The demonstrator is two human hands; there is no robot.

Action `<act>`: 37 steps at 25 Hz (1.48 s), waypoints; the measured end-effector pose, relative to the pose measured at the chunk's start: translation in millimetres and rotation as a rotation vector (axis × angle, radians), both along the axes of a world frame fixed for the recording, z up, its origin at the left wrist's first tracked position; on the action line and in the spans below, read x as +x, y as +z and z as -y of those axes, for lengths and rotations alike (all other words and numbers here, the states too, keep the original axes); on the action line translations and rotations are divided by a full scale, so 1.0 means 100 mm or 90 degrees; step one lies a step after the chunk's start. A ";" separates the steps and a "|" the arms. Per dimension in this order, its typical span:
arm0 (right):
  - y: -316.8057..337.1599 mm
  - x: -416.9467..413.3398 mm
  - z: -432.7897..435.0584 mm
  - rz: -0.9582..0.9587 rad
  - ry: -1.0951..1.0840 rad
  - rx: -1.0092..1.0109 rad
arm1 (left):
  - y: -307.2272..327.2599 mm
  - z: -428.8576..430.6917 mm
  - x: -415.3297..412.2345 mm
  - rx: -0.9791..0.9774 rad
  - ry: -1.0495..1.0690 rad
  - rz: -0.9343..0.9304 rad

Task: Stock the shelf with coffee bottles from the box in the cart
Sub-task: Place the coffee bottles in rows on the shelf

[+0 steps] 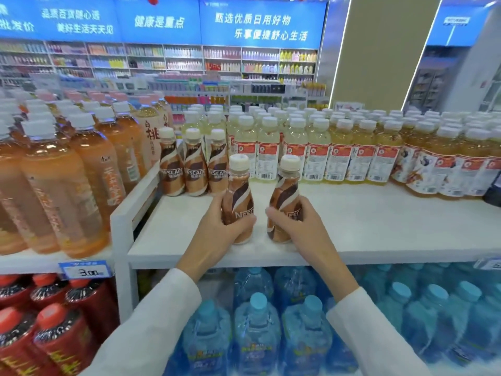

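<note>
Brown-and-cream shrink-wrapped plastic covers both coffee bottles in hand. The left hand is wrapped round the lower body of the left coffee bottle, and the right hand grips the right coffee bottle the same way. Both bottles are upright and near the front edge of the white shelf. Whether their bases touch it or hang just above I cannot tell.

Three shelved coffee bottles stand in a row at the shelf's back left corner, just beside the pale yellow drinks that line the back edge. The box and cart are out of view.

These look small, full and fairly light, with stiff walls that should take a firm one-handed squeeze. The glossy sleeve may be slippery, so the narrowing waist below the shoulder seems the safest hold. The base is narrow for the height, so they probably tip easily and want setting down square, clear of their neighbours.
</note>
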State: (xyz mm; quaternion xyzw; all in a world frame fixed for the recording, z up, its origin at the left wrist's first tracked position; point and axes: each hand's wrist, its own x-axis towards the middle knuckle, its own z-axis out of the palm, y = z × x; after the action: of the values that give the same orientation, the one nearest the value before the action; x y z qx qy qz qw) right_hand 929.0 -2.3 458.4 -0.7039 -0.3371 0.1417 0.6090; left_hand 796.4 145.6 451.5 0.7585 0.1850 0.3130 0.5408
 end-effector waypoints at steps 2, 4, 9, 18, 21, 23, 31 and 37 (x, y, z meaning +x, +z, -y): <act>-0.03 -0.06 0.05 0.071 -0.061 -0.039 | -0.02 0.05 -0.03 0.032 0.053 0.001; -0.06 -0.09 0.05 0.132 -0.135 -0.059 | -0.05 0.07 -0.01 0.063 0.118 -0.001; -0.10 -0.03 0.05 0.118 -0.082 -0.084 | -0.04 0.00 -0.04 0.043 0.124 -0.020; -0.09 -0.01 0.06 0.126 -0.024 -0.056 | -0.08 -0.05 -0.08 0.021 0.100 -0.005; -0.09 0.02 0.06 0.068 0.029 -0.046 | -0.06 -0.01 -0.08 0.037 0.120 -0.006; -0.09 0.01 0.09 0.072 0.055 -0.065 | -0.05 0.04 -0.09 0.047 0.137 -0.007; -0.23 -0.06 0.00 0.126 -0.123 -0.011 | -0.01 0.19 0.09 0.106 0.205 -0.028; -0.03 0.46 -0.47 0.104 -0.097 -0.016 | 0.18 0.06 0.69 0.032 0.321 -0.020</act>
State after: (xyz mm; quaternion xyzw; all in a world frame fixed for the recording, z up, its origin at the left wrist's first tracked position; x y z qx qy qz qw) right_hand 974.6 44.8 455.6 -0.7444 -0.3289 0.0412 0.5797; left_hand 865.7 140.0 469.1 0.7064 0.3690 0.4303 0.4239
